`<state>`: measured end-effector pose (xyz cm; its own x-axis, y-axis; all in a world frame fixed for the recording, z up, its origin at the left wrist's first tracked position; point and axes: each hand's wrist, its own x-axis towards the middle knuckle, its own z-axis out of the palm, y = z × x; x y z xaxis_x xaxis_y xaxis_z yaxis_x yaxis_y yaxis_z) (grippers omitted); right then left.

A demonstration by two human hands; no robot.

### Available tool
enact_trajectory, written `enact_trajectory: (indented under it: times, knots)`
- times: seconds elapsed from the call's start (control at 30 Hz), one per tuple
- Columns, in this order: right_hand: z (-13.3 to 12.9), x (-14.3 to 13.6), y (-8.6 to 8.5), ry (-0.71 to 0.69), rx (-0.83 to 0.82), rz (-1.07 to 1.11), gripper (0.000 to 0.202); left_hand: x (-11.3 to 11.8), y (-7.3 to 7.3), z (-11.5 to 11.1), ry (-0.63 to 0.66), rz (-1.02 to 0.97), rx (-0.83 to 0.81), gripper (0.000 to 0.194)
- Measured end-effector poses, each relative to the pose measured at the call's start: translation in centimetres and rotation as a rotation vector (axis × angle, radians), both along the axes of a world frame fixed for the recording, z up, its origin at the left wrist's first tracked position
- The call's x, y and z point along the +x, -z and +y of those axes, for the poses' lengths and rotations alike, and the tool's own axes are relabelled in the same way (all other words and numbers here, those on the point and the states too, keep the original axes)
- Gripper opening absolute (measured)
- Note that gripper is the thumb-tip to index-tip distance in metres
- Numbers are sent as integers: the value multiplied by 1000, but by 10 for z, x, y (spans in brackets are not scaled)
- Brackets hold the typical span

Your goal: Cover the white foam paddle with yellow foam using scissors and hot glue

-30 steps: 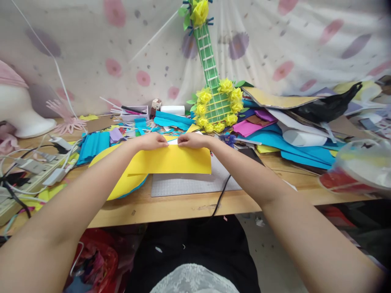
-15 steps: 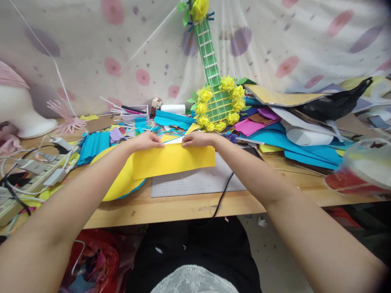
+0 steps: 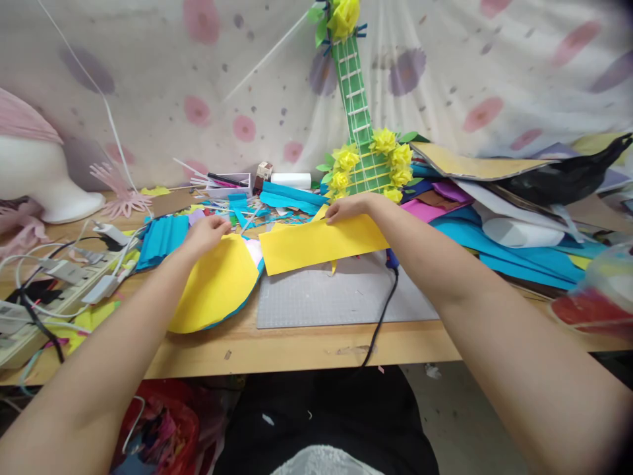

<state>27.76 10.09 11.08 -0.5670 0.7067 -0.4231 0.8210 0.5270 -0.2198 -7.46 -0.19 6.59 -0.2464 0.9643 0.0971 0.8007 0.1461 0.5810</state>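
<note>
Right hand (image 3: 349,208): I read thumb and fingers pinched on the upper edge of a yellow sheet (image 3: 306,247), which hangs tilted, its left end lower, over the grey cutting mat (image 3: 341,303). Left hand (image 3: 206,235): fingers drawn close together at the upper edge of a rounded yellow piece (image 3: 220,284) with a blue rim; I cannot tell whether they grip it. That piece lies left of the mat, reaching near the table's front edge.

In the way: the right forearm covers part of a blue object (image 3: 392,258), whose black cord (image 3: 380,323) crosses the mat and drops over the table edge. Behind the hands I note blue paper scraps (image 3: 289,198) and a pen tray (image 3: 227,185). Folded blue paper (image 3: 162,241) lies just left of the left hand, with a crowded power strip (image 3: 30,336) further left.

Back: a green guitar shape (image 3: 363,155) ringed with yellow flowers stands before a spotted curtain (image 3: 267,79). Right: stacked coloured sheets (image 3: 514,254) and a black plastic bag (image 3: 564,181).
</note>
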Motion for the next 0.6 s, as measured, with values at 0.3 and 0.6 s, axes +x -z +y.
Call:
enact_trajectory:
  times: [0.3, 0.6]
  knots:
    - [40, -57, 8, -64, 50, 16, 26, 7, 29, -12, 113, 26, 56, 39]
    - [10, -76, 42, -198, 326, 165, 58, 25, 40, -41, 432, 273, 15, 55]
